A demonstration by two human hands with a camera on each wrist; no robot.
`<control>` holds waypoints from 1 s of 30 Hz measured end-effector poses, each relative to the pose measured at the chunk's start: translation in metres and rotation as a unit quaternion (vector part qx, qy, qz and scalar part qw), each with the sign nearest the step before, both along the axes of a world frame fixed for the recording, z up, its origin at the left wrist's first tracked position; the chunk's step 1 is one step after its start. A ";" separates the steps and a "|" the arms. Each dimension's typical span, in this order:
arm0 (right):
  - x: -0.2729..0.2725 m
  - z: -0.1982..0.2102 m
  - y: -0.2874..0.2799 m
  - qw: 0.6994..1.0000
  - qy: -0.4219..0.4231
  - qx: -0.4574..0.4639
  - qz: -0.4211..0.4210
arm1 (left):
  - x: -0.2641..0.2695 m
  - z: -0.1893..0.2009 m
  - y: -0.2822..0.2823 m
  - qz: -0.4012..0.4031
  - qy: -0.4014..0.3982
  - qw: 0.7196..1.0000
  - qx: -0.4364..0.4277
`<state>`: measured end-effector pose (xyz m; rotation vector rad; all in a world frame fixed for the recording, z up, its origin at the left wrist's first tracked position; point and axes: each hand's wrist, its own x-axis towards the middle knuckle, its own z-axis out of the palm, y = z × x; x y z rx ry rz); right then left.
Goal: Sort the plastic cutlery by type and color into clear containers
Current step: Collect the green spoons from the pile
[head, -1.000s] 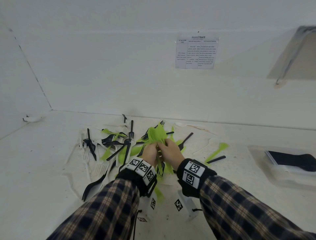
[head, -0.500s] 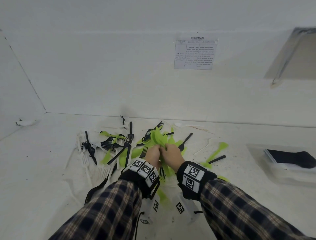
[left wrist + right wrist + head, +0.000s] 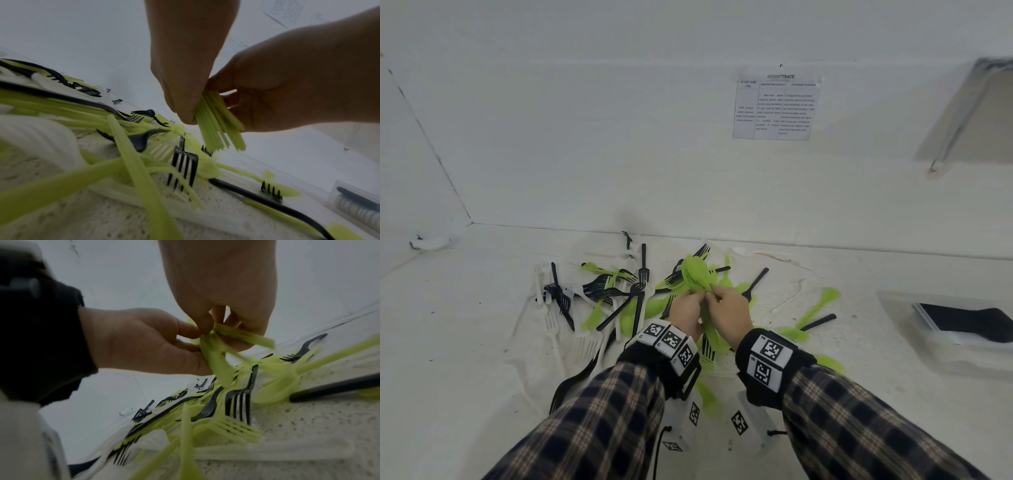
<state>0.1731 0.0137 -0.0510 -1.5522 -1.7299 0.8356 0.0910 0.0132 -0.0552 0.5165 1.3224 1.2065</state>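
Note:
A mixed pile of black, white and lime-green plastic cutlery [image 3: 619, 301] lies on the white table. Just above its middle, both hands hold one bundle of green spoons [image 3: 695, 274], bowls pointing away from me. My left hand [image 3: 697, 299] grips the handles from the left. My right hand [image 3: 715, 296] pinches them from the right. In the left wrist view the green handles [image 3: 218, 123] stick out below my left hand [image 3: 185, 105], with my right hand [image 3: 232, 97] against them. In the right wrist view my right hand [image 3: 213, 324] pinches the bundle [image 3: 218, 360].
A clear container [image 3: 914, 346] with black cutlery in it stands at the right edge of the table. Loose green and black pieces [image 3: 815, 315] lie between it and the pile. White walls close off the back and left. A printed sheet [image 3: 777, 106] hangs on the back wall.
Both hands stay together on the green bundle above the pile. Their fingers have shifted slightly on the handles, and the head view has tilted a little.

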 end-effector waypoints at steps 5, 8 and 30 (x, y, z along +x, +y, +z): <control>0.002 0.000 0.004 1.000 0.009 0.019 0.015 | -0.002 -0.003 0.003 -0.010 -0.032 0.999 0.013; 0.006 -0.002 0.004 0.996 0.077 0.033 -0.017 | -0.003 -0.004 0.003 -0.014 -0.057 0.998 0.015; -0.009 -0.016 0.009 0.992 0.081 0.068 -0.074 | 0.003 -0.006 0.013 0.026 -0.060 0.997 0.052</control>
